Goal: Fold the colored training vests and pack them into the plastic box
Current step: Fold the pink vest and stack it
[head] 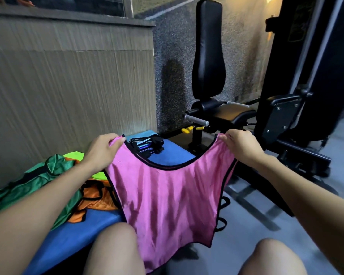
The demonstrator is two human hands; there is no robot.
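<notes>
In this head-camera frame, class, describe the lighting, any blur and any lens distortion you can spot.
Head view: dim indoor light, with a soft shadow on the speckled grey wall beside the black padded gym seat back; wide-angle bending curves the beige panelled wall and stretches the forearms; the edges smear, while the pink mesh training vest held by the left hand and right hand stays fairly sharp.

You are in a gym, seated at the near end of a blue padded bench (72,233). Far ahead stands a black weight machine (298,108) with a tall upright back pad (209,48), a seat, a grey-gripped handle (196,120) and yellow adjustment knobs (193,129). Speckled rubber sheeting (173,56) covers the far wall, the kind laid in weight rooms. Left of you runs a ribbed beige wall (68,86) under a ledge. Coloured training vests (54,175) lie heaped on the bench.
</notes>
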